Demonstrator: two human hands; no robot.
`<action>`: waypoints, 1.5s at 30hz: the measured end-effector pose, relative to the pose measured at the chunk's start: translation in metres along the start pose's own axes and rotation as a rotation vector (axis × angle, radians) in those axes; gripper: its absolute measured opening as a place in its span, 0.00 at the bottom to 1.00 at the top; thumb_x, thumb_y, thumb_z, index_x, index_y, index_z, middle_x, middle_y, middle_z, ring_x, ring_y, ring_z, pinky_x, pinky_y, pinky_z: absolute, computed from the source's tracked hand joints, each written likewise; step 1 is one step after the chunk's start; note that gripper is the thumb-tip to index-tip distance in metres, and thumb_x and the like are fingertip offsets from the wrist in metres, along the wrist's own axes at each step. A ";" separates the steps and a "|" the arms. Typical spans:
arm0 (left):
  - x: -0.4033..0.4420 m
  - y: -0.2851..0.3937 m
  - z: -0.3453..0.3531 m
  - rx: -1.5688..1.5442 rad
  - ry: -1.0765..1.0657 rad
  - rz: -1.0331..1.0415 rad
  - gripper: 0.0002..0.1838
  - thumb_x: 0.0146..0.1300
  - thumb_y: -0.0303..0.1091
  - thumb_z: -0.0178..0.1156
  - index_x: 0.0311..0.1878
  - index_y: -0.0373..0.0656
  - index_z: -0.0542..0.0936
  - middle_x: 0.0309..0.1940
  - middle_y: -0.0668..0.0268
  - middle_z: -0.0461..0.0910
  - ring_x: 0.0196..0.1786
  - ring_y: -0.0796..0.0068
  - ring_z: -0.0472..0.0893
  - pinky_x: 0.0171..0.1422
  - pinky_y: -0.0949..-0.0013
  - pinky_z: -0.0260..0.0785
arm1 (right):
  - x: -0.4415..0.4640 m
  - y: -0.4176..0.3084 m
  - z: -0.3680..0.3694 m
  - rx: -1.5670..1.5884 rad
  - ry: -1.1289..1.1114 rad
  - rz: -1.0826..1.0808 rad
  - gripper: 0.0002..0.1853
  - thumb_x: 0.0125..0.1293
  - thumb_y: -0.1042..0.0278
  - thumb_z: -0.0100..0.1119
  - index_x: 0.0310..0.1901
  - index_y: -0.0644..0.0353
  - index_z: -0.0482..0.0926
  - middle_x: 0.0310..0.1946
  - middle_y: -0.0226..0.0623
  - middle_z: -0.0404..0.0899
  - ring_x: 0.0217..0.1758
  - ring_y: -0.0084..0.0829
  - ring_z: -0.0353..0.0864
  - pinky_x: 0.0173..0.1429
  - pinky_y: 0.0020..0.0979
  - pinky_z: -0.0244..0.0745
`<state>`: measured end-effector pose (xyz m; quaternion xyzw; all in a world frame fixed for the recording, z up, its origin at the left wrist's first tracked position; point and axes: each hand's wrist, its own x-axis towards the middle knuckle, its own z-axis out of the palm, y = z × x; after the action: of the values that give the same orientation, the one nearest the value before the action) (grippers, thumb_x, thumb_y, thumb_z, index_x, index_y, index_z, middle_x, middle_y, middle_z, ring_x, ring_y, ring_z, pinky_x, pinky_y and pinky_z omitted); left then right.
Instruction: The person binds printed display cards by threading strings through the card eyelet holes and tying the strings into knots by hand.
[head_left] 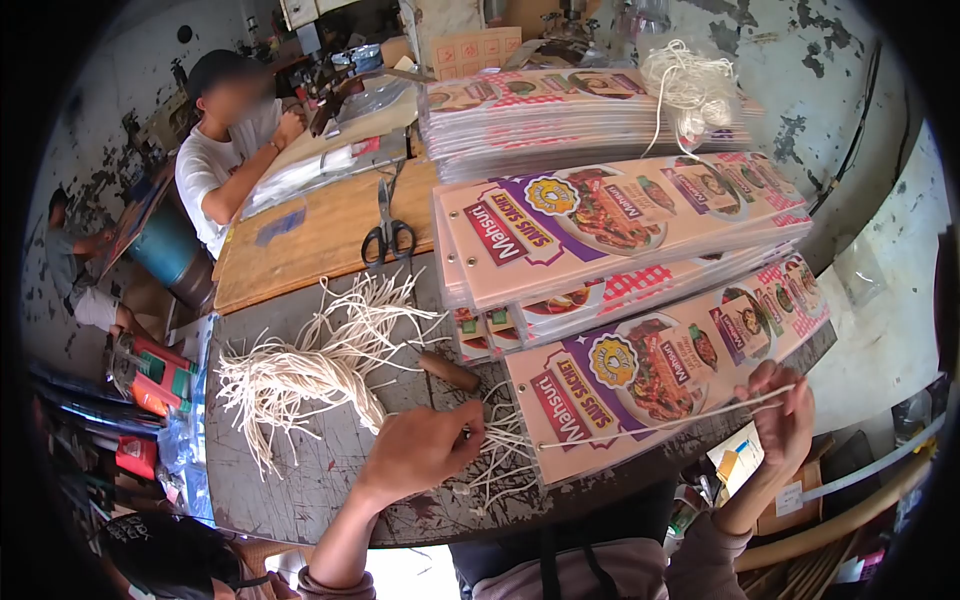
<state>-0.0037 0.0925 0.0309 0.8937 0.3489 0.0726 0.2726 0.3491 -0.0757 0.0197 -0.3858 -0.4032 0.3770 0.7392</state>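
Before me lies a pink laminated printed sheet (655, 372) with a "Mahsuri" food design and an eyelet at its left end. A thin white cord (665, 425) runs across it from that eyelet. My right hand (782, 425) pinches the cord's far end above the sheet's right part. Left of the sheet, my left hand (418, 452) is closed with fingers curled; what it holds, if anything, is hidden. Short loose cords (500, 465) lie beside it, some at the sheet's corner. A wooden rod (450, 371) rests just above my left hand.
A bundle of white cords (300, 385) lies on the worn dark table (290, 505). Behind are stacked printed sheets (590, 125), topped by a tangle of cord (690, 85). Black-handled scissors (388, 235) lie on a wooden board (330, 240). Other people are at the left.
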 end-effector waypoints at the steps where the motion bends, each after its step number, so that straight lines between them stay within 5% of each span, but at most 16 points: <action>1: 0.000 -0.001 0.001 -0.007 0.001 -0.003 0.05 0.56 0.34 0.58 0.35 0.48 0.72 0.18 0.63 0.78 0.24 0.57 0.79 0.28 0.56 0.68 | 0.001 -0.003 -0.002 0.244 0.116 0.042 0.21 0.72 0.54 0.44 0.21 0.53 0.63 0.36 0.42 0.72 0.41 0.33 0.73 0.57 0.47 0.71; 4: 0.001 -0.002 -0.001 -0.023 -0.006 -0.010 0.05 0.56 0.34 0.58 0.34 0.48 0.73 0.19 0.64 0.79 0.25 0.58 0.80 0.30 0.57 0.69 | 0.012 -0.013 -0.003 0.486 0.354 0.036 0.19 0.72 0.55 0.44 0.22 0.53 0.64 0.35 0.39 0.71 0.40 0.30 0.74 0.56 0.46 0.72; 7: 0.000 -0.003 -0.001 -0.033 -0.006 -0.017 0.04 0.57 0.34 0.58 0.34 0.48 0.73 0.19 0.64 0.79 0.26 0.59 0.80 0.31 0.58 0.69 | 0.024 -0.013 -0.015 0.691 0.176 -0.049 0.18 0.71 0.57 0.47 0.24 0.55 0.64 0.33 0.35 0.69 0.35 0.27 0.71 0.47 0.35 0.76; 9: 0.000 -0.004 -0.001 -0.033 0.001 -0.015 0.04 0.57 0.34 0.58 0.34 0.48 0.74 0.19 0.63 0.79 0.26 0.59 0.81 0.31 0.58 0.69 | 0.034 -0.018 -0.015 1.169 -0.103 -0.042 0.16 0.70 0.60 0.48 0.26 0.58 0.63 0.30 0.34 0.66 0.30 0.24 0.67 0.35 0.26 0.72; 11: 0.001 -0.006 -0.005 -0.042 0.021 -0.066 0.04 0.57 0.34 0.58 0.34 0.48 0.74 0.20 0.62 0.79 0.27 0.59 0.81 0.31 0.58 0.69 | 0.040 -0.020 -0.009 1.114 -0.141 -0.169 0.12 0.69 0.63 0.49 0.32 0.64 0.66 0.29 0.33 0.63 0.28 0.24 0.63 0.26 0.22 0.65; 15: 0.002 -0.012 -0.013 -0.049 0.109 -0.108 0.04 0.56 0.30 0.58 0.34 0.45 0.75 0.20 0.62 0.80 0.26 0.61 0.81 0.29 0.60 0.69 | 0.035 -0.006 0.053 0.494 0.012 -0.202 0.09 0.66 0.69 0.53 0.41 0.66 0.72 0.33 0.36 0.73 0.27 0.22 0.72 0.27 0.21 0.71; 16: 0.002 -0.012 -0.016 -0.139 0.158 -0.115 0.04 0.55 0.27 0.58 0.34 0.42 0.74 0.23 0.60 0.80 0.27 0.62 0.81 0.30 0.63 0.71 | 0.044 -0.004 0.064 0.110 -0.304 -0.153 0.07 0.65 0.71 0.54 0.42 0.64 0.73 0.29 0.34 0.74 0.26 0.23 0.74 0.32 0.22 0.75; 18: 0.004 -0.011 -0.015 -0.227 0.206 -0.126 0.05 0.54 0.24 0.59 0.34 0.39 0.73 0.26 0.58 0.80 0.28 0.64 0.82 0.31 0.67 0.73 | 0.053 0.001 0.112 -0.497 -0.512 -0.031 0.06 0.64 0.73 0.54 0.41 0.62 0.75 0.30 0.36 0.76 0.25 0.27 0.76 0.34 0.23 0.75; 21: 0.010 -0.005 -0.002 -0.051 0.484 -0.109 0.06 0.53 0.19 0.58 0.33 0.34 0.72 0.37 0.53 0.79 0.34 0.67 0.83 0.34 0.72 0.76 | 0.071 0.018 0.148 -0.810 -0.806 0.066 0.06 0.62 0.74 0.54 0.40 0.63 0.75 0.33 0.41 0.76 0.31 0.36 0.78 0.35 0.29 0.75; 23: 0.017 -0.006 0.007 -0.600 0.562 -0.095 0.04 0.57 0.19 0.55 0.33 0.33 0.70 0.43 0.52 0.76 0.39 0.69 0.82 0.41 0.70 0.78 | 0.077 0.051 0.149 -1.083 -0.837 -0.312 0.06 0.59 0.76 0.57 0.39 0.61 0.76 0.35 0.39 0.75 0.35 0.38 0.79 0.36 0.37 0.73; 24: 0.020 0.001 0.013 -1.061 0.577 -0.106 0.01 0.63 0.21 0.50 0.35 0.35 0.69 0.41 0.56 0.75 0.41 0.72 0.80 0.48 0.66 0.78 | 0.078 0.058 0.150 -1.092 -0.834 -0.336 0.05 0.58 0.75 0.57 0.36 0.62 0.75 0.34 0.39 0.73 0.41 0.41 0.75 0.41 0.39 0.71; 27: 0.020 0.011 0.025 -1.640 0.564 -0.141 0.02 0.68 0.24 0.46 0.37 0.36 0.67 0.38 0.58 0.74 0.40 0.74 0.77 0.57 0.62 0.74 | 0.073 0.064 0.151 -1.136 -0.774 -0.434 0.09 0.53 0.76 0.57 0.38 0.64 0.74 0.35 0.40 0.71 0.45 0.42 0.72 0.39 0.38 0.73; 32: 0.021 0.005 0.025 -1.380 0.561 -0.279 0.02 0.68 0.27 0.48 0.38 0.43 0.67 0.36 0.65 0.73 0.31 0.85 0.66 0.32 0.78 0.66 | 0.072 0.075 0.145 -1.146 -0.714 -0.467 0.10 0.51 0.77 0.59 0.36 0.64 0.73 0.34 0.40 0.67 0.42 0.41 0.70 0.37 0.37 0.73; 39: 0.021 -0.002 0.007 -0.907 0.755 -0.137 0.02 0.66 0.21 0.47 0.37 0.38 0.66 0.31 0.64 0.76 0.23 0.83 0.70 0.26 0.81 0.64 | 0.072 0.077 0.145 -1.120 -0.699 -0.535 0.12 0.49 0.78 0.62 0.37 0.62 0.75 0.32 0.37 0.67 0.38 0.38 0.68 0.37 0.35 0.70; 41: 0.024 -0.002 0.012 -0.516 0.645 -0.091 0.03 0.64 0.19 0.47 0.36 0.37 0.66 0.30 0.63 0.77 0.24 0.81 0.73 0.27 0.79 0.66 | 0.072 0.076 0.145 -1.105 -0.704 -0.523 0.12 0.50 0.80 0.63 0.38 0.61 0.76 0.32 0.36 0.68 0.36 0.38 0.68 0.38 0.34 0.67; 45: 0.026 0.005 0.019 -0.441 0.409 -0.126 0.09 0.56 0.19 0.57 0.41 0.35 0.72 0.30 0.60 0.78 0.29 0.74 0.79 0.34 0.71 0.71 | 0.073 0.076 0.145 -1.096 -0.781 -0.638 0.15 0.47 0.74 0.59 0.40 0.62 0.75 0.33 0.36 0.66 0.38 0.36 0.68 0.37 0.31 0.70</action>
<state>0.0243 0.0986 0.0160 0.7564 0.4271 0.3080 0.3880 0.2300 0.0584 0.0304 -0.4010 -0.8593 -0.0013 0.3174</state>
